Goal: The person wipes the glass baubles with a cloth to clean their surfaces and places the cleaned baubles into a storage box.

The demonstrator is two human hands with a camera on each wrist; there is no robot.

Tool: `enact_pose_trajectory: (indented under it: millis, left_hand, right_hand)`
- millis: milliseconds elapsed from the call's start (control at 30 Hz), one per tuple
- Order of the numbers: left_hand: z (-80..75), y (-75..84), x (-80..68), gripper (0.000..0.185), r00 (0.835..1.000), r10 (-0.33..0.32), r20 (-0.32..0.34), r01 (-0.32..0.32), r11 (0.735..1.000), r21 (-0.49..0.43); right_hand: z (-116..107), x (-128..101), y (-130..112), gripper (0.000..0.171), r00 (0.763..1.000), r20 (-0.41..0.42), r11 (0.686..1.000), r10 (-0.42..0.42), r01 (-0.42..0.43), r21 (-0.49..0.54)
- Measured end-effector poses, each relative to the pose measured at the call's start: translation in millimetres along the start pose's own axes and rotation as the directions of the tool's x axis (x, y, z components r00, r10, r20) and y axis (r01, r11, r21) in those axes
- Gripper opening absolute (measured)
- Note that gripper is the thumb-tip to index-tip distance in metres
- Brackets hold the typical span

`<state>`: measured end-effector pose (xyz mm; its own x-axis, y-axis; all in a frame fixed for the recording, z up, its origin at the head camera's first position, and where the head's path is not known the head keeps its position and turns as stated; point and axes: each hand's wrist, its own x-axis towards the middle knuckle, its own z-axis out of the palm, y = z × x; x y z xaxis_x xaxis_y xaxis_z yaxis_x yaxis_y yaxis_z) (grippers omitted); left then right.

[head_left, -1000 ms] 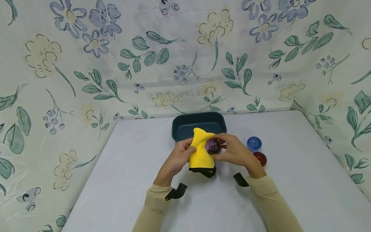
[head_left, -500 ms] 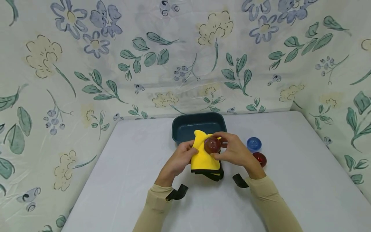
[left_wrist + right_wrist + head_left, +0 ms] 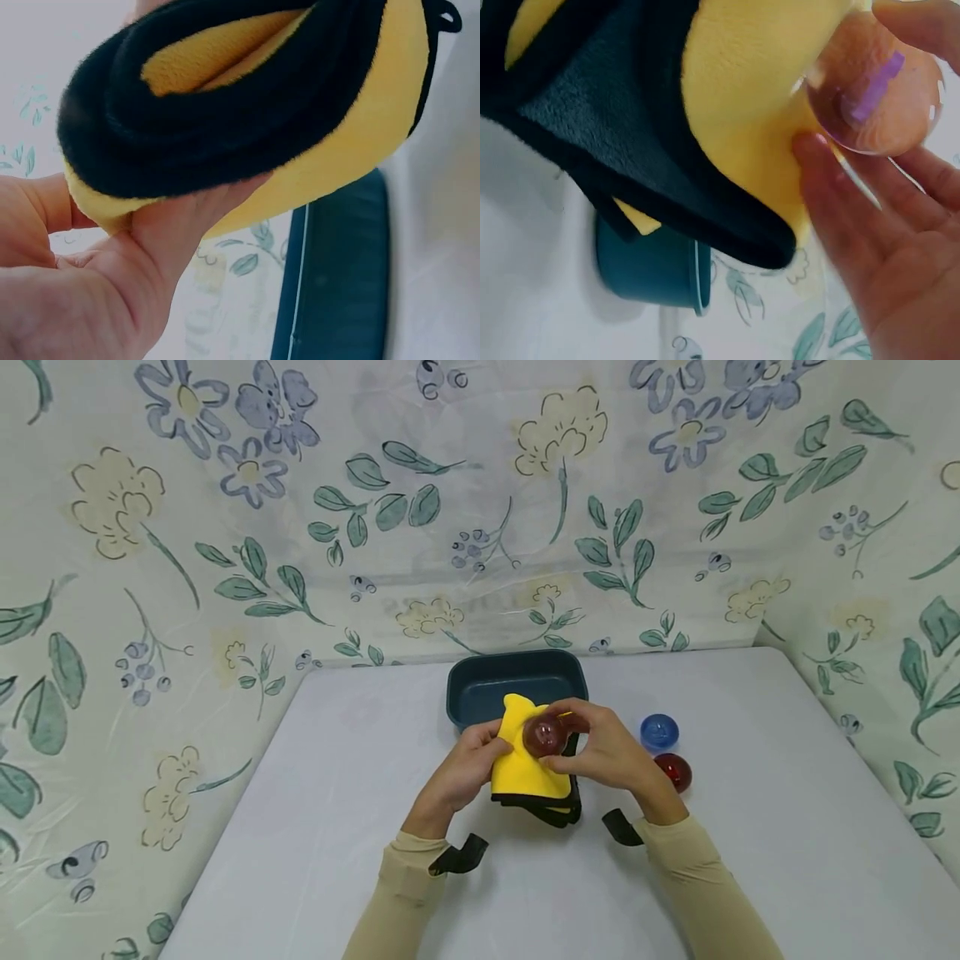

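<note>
My left hand (image 3: 467,766) holds a folded yellow cloth (image 3: 523,779) with black edging, its thumb on the near face. In the left wrist view the cloth's dark folds (image 3: 202,150) hide part of the fingers. My right hand (image 3: 609,752) grips a shiny see-through ball (image 3: 545,736) between thumb and fingers, against the cloth's right side. The ball looks reddish purple in the head view; in the right wrist view the ball (image 3: 881,86) is clear, with a purple strip visible on or in it. Both hands are above the table, in front of a dark teal bin (image 3: 480,681).
A blue see-through round object (image 3: 659,732) and a red shiny one (image 3: 677,772) lie on the white table (image 3: 322,793), right of the right hand. Behind the table hangs a floral-patterned sheet (image 3: 465,510). Black curved pieces (image 3: 461,855) stick out at both wrists.
The ball has turned in the right hand, its look going from dark purple to reddish, and has shifted slightly left. The cloth's lower edge has spread to the right.
</note>
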<state>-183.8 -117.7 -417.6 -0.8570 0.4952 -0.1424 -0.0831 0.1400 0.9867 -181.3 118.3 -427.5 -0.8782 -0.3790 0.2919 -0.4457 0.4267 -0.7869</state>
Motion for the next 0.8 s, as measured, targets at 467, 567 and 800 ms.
enact_pose_trajectory:
  millis: [467, 567, 800]
  left_hand:
    - [1.5, -1.5, 2.6, 0.048, 0.998, -0.010, -0.065, 0.011, 1.000, 0.026]
    - [-0.1, -0.9, 1.7, 0.049, 0.998, -0.003, -0.055, 0.005, 1.000, 0.022]
    - [-4.6, -2.8, 1.6, 0.047, 1.000, 0.014, -0.016, -0.014, 1.000, 0.005]
  right_hand:
    - [-6.7, -1.5, 4.9, 0.068, 0.995, 0.098, 0.999, 0.006, -0.003, -0.034]
    - [-5.7, -1.7, 4.7, 0.067, 0.993, 0.115, 1.000, 0.009, -0.009, -0.004]
    - [-1.2, -2.0, 1.2, 0.064, 0.993, 0.108, 0.997, -0.038, 0.031, 0.066]
